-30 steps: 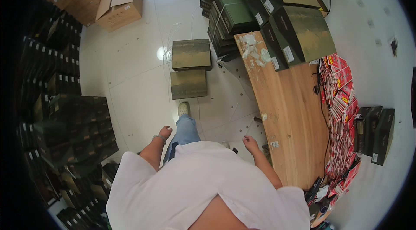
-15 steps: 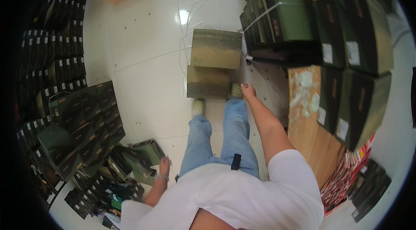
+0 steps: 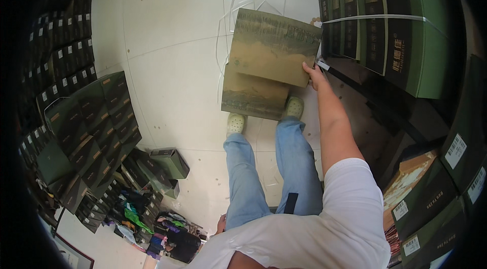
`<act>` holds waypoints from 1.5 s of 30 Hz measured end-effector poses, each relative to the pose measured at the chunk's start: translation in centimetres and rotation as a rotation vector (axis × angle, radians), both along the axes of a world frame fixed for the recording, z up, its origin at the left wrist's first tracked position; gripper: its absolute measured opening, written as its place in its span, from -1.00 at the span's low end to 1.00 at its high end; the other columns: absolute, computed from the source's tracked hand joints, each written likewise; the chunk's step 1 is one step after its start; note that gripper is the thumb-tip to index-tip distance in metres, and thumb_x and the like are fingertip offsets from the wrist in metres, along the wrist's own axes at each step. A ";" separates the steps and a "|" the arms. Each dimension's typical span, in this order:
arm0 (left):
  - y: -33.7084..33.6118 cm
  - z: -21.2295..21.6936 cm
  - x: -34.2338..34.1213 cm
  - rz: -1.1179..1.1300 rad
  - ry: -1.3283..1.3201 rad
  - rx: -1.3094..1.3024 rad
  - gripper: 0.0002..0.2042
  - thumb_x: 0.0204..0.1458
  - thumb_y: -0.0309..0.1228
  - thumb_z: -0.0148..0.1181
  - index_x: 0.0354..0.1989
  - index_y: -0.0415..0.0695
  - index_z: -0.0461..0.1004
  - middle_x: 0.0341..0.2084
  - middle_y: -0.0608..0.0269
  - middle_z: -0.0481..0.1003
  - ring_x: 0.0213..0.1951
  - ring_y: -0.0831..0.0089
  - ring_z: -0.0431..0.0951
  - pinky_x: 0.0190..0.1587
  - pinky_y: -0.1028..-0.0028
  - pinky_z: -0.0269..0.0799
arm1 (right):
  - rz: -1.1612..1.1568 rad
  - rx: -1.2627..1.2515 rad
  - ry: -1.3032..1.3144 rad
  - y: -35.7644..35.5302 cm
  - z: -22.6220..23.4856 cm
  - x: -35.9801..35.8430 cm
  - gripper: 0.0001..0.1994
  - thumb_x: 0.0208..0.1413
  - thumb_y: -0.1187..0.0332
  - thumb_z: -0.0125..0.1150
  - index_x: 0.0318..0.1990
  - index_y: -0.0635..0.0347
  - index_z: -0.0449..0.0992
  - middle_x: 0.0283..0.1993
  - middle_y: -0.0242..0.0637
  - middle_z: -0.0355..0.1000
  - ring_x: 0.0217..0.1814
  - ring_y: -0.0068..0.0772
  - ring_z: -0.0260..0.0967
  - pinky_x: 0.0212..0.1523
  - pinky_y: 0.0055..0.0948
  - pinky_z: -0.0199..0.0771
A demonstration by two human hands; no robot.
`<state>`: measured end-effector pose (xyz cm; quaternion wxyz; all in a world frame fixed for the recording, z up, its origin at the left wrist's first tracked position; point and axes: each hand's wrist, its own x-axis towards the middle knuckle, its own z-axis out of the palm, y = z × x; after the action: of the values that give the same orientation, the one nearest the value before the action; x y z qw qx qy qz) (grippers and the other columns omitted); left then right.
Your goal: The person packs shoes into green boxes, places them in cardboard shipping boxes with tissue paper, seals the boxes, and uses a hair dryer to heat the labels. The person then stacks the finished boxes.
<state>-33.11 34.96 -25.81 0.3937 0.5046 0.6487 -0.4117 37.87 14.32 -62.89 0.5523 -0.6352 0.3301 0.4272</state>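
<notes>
My right hand (image 3: 315, 75) reaches forward and grips the near right corner of a flat olive-brown box (image 3: 274, 46). That box lies across a second box of the same kind (image 3: 251, 97) on the white tile floor, just ahead of my feet in pale clogs. Only a sliver of my left hand (image 3: 220, 224) shows, hanging down behind my left hip beside my white shirt; I cannot tell how its fingers are.
A strapped bundle of dark green boxes (image 3: 385, 20) stands at the right, with more barcoded boxes (image 3: 441, 193) nearer. Stacks of dark green boxes (image 3: 91, 127) line the left. A single green box (image 3: 170, 162) and colourful packets (image 3: 152, 218) lie at lower left.
I have stepped up to the two boxes on the floor. My right arm stretched forward and took hold of the upper box's corner. My left hand stayed low at my side.
</notes>
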 end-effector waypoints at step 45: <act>-13.2 16.8 24.3 -1.167 -0.758 -0.704 -0.60 0.23 -0.32 -0.06 0.23 -0.14 0.24 0.00 0.04 0.49 -0.05 0.23 0.55 -0.03 0.29 0.48 | -1.619 -0.029 -0.751 -10.9 67.1 -74.6 -0.55 0.13 0.29 0.36 0.01 0.34 0.28 -0.04 -0.19 0.39 -0.06 -0.38 0.40 -0.07 -0.38 0.47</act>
<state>-8.79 21.71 -9.02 0.4450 0.7159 -0.0695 -0.5335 -36.72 3.39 4.23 0.7484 -0.3124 0.4802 -0.3343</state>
